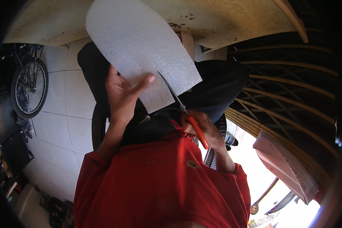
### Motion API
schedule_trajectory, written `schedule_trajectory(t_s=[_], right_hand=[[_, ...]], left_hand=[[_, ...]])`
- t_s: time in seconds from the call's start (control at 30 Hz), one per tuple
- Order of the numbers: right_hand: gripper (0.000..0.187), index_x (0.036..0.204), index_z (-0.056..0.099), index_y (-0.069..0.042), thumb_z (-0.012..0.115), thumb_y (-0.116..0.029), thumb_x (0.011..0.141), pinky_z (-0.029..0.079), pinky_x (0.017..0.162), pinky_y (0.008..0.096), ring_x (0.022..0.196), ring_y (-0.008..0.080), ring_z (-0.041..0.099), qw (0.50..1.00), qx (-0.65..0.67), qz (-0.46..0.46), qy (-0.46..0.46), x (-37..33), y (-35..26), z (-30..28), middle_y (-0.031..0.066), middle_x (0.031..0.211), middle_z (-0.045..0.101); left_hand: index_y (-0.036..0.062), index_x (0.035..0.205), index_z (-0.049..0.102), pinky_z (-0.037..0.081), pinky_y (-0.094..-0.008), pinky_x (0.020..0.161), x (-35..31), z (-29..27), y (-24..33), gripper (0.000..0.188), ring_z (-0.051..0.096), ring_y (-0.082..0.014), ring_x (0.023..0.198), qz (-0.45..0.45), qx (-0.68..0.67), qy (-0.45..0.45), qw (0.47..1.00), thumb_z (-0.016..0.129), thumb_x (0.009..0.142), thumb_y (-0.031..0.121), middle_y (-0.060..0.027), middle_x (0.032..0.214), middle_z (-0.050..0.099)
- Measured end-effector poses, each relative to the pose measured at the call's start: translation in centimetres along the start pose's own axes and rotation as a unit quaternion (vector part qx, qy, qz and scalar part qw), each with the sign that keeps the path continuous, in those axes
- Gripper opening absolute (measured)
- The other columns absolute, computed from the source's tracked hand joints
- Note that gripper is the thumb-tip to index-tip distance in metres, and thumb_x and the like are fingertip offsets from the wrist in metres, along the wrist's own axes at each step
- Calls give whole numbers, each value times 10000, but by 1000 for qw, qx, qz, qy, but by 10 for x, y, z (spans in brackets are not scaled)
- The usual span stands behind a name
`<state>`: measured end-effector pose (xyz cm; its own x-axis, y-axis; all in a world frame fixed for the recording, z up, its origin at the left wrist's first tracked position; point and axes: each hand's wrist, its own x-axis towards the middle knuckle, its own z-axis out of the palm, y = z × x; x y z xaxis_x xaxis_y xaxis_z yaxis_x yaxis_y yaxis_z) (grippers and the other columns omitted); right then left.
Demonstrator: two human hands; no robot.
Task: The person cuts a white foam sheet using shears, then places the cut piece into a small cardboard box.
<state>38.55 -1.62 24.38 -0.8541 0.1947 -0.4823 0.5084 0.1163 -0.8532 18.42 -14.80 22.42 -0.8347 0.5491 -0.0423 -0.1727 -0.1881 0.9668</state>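
A sheet of white, textured foam (pixel 140 41) slants above my lap, its far end rounded and its near end straight-cut. My left hand (pixel 123 89) grips its near left edge, with the thumb on top and the fingers hidden beneath. In my right hand (pixel 205 127) is a pair of scissors (pixel 193 127) with orange-red handles. Their dark blade lies in the sheet from the near edge inward, along a slit. A narrow flap of foam (pixel 157 97) sits to the left of that slit, next to my left thumb.
A stained, pale tabletop (pixel 231 19) spans the far side. To the left, a bicycle wheel (pixel 29 88) stands on white floor tiles (pixel 78 125). Slatted folding gate bars (pixel 292 81) run along the right, with a pale printed bag (pixel 283 163) below them. My bent knees flank the sheet.
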Motion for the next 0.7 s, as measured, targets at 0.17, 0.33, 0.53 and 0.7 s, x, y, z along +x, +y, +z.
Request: schedule_trajectory(t_s=[0.17, 0.33, 0.53, 0.7], right_hand=[[589, 860, 598, 6, 636, -580, 818, 443, 632, 412, 657, 326, 597, 999, -35, 15, -4, -1, 4, -4, 143, 669, 582], [562, 767, 562, -2, 662, -553, 811, 436, 627, 403, 589, 309, 577, 1000, -6, -11, 11, 9, -1, -1, 109, 586, 544], [450, 719, 567, 15, 759, -387, 780, 426, 523, 354, 499, 229, 577, 998, -37, -26, 51, 14, -2, 4, 103, 508, 525], [346, 676, 577, 35, 771, -233, 774, 419, 466, 324, 481, 174, 590, 998, 9, -16, 59, 14, -9, 5, 111, 516, 561]], left_hand=[[-35, 1277, 383, 533, -343, 889, -8, 6, -5, 652, 613, -214, 1040, 0, 10, -39, 999, 750, 739, -54, -168, 1169, 572], [-35, 1279, 375, 533, -324, 885, -13, 15, -7, 650, 608, -205, 1047, -13, -13, -35, 999, 741, 742, -62, -159, 1168, 565], [-36, 1265, 377, 540, -332, 883, -12, 11, -9, 637, 616, -212, 1035, -14, -18, -34, 999, 747, 747, -45, -166, 1154, 566], [-33, 1252, 396, 522, -335, 904, -14, 12, -4, 628, 613, -203, 1033, -39, -54, -25, 997, 755, 738, -45, -157, 1161, 567]])
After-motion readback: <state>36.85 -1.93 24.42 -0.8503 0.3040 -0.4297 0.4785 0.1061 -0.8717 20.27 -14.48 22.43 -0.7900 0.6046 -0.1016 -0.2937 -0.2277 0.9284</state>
